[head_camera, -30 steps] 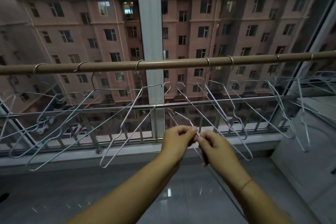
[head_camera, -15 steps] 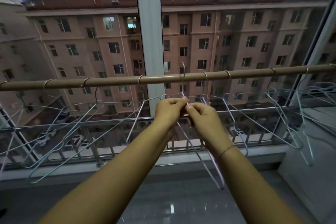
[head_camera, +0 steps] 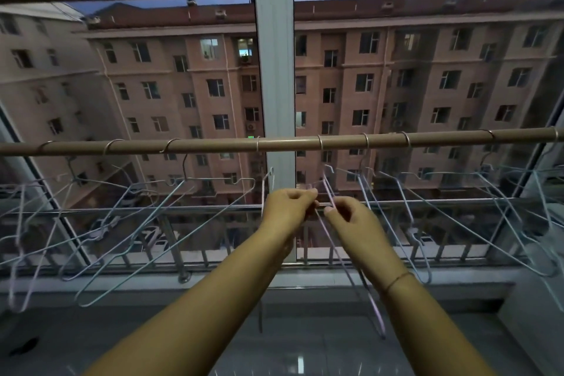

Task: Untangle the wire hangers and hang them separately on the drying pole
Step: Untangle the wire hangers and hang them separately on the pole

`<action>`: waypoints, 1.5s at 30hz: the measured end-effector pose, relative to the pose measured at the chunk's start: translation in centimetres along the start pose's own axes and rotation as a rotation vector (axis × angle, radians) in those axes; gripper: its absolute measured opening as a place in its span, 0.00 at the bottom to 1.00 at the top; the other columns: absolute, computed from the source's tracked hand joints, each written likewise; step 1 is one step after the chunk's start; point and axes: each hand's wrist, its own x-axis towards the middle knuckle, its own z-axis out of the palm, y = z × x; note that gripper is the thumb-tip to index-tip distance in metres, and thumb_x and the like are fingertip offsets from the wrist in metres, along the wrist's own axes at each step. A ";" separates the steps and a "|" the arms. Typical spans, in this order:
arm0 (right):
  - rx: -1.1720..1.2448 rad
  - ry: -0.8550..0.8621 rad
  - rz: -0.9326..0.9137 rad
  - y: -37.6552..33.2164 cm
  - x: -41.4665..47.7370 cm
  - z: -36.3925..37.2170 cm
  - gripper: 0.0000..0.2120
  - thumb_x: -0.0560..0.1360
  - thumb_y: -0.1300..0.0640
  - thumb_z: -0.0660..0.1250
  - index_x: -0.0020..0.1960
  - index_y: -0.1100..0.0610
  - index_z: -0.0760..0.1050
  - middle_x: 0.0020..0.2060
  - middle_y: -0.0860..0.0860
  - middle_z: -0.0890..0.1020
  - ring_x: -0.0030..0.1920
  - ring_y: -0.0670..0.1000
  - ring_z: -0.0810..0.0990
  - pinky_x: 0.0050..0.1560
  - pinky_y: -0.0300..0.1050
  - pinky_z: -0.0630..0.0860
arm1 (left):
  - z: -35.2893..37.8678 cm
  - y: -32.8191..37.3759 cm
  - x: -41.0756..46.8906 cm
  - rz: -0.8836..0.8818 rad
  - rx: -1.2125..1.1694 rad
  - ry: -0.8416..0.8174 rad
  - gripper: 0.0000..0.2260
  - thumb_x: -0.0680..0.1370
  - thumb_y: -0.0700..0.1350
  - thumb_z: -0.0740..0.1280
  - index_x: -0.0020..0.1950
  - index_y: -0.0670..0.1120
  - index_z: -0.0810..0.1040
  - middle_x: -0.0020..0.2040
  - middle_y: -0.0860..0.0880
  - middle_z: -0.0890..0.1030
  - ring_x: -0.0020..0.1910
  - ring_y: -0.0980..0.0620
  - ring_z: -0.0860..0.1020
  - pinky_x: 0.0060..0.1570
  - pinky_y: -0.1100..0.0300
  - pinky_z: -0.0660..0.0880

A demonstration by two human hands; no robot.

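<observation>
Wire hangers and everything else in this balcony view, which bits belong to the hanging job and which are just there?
Job:
left hand
right hand
pinched pink hanger
drying pole
hung hangers

Just there:
balcony railing
window post
apartment block

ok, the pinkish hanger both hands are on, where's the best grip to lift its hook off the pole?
Probably the neck of the pinkish hanger, just under the hook, where the left hand and right hand pinch now. Come from the person's side, below the drying pole: the hook sits over the pole, the long body hangs down loose, and neighbouring hangers crowd the right.
</observation>
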 end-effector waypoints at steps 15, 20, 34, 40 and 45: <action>0.029 -0.159 -0.246 -10.5 -7.6 7.8 0.19 0.75 0.51 0.63 0.66 0.47 0.67 0.57 0.42 0.73 0.54 0.37 0.72 0.50 0.29 0.69 | -19.1 1.2 -0.6 0.255 0.136 0.418 0.08 0.79 0.45 0.64 0.53 0.47 0.80 0.49 0.50 0.81 0.49 0.52 0.77 0.49 0.57 0.73; 0.154 -0.244 -0.067 -11.4 -6.8 17.8 0.16 0.76 0.52 0.63 0.62 0.53 0.71 0.55 0.47 0.77 0.55 0.45 0.76 0.52 0.33 0.72 | -24.8 -0.4 2.2 0.034 0.099 0.267 0.06 0.77 0.45 0.67 0.48 0.44 0.82 0.51 0.43 0.83 0.50 0.47 0.79 0.46 0.58 0.74; 0.448 -0.030 0.035 -12.0 -3.5 24.1 0.06 0.76 0.62 0.60 0.48 0.58 0.76 0.23 0.48 0.74 0.25 0.44 0.70 0.27 0.36 0.67 | -24.2 -0.9 5.8 -0.125 -0.071 -0.176 0.03 0.74 0.39 0.70 0.40 0.43 0.81 0.31 0.48 0.79 0.29 0.55 0.74 0.26 0.67 0.74; 0.364 -0.007 0.043 -10.9 -1.2 23.5 0.15 0.78 0.52 0.59 0.47 0.63 0.78 0.29 0.51 0.76 0.29 0.46 0.71 0.30 0.38 0.67 | -23.4 -1.4 7.6 -0.124 -0.085 -0.119 0.03 0.75 0.37 0.68 0.42 0.42 0.81 0.33 0.47 0.77 0.27 0.55 0.73 0.24 0.66 0.70; 0.296 0.086 0.109 -7.2 -0.6 22.4 0.11 0.78 0.53 0.59 0.48 0.58 0.77 0.37 0.51 0.78 0.39 0.50 0.76 0.38 0.45 0.72 | -24.0 -5.3 7.3 -0.184 0.039 -0.119 0.10 0.75 0.36 0.67 0.55 0.38 0.81 0.35 0.47 0.79 0.29 0.56 0.73 0.24 0.70 0.69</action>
